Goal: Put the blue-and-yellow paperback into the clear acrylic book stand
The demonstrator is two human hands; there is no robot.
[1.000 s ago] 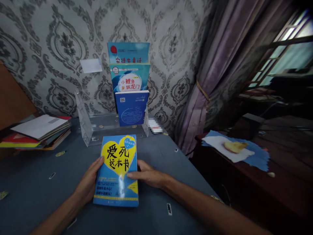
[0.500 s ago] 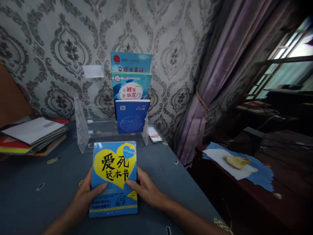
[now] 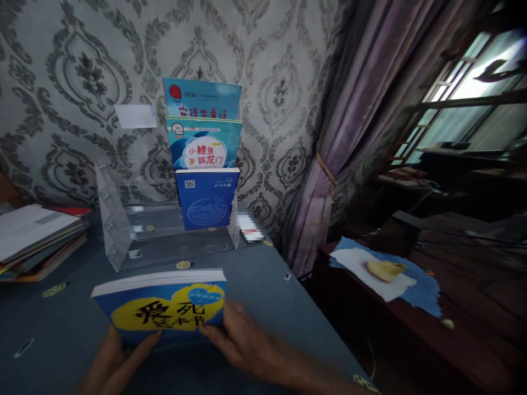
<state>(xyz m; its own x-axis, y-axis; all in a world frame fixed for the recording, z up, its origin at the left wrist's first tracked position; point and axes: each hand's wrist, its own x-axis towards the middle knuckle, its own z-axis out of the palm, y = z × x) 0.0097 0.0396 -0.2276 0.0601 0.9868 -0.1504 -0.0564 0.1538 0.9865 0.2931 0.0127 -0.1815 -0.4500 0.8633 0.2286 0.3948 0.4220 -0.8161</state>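
A blue book (image 3: 173, 310) with a yellow heart on its cover is held between both hands near the front of the table. Its top page edge shows, since it is tilted with the cover foreshortened. My left hand (image 3: 119, 354) grips the lower left side, thumb on the cover. On the right side, my right hand (image 3: 242, 337) is closed round the edge, its thumb also on the front. Beyond the book stands a clear plastic rack (image 3: 117, 225). In its right part, a dark blue book (image 3: 208, 200), a turquoise book (image 3: 206, 145) and a teal book (image 3: 203, 96) rise in tiers.
A pile of books and papers (image 3: 37, 236) lies at the table's left. Beside the rack is a blurred white item (image 3: 250, 227). A purple curtain (image 3: 313, 208) hangs at the right, near a dark red surface (image 3: 465, 351) bearing a blue cloth (image 3: 428, 291).
The heart book has tipped so its top edge faces me more, and its left end swung outward. My view has shifted, moving the rack and pile leftward. Both hands still grip the book.
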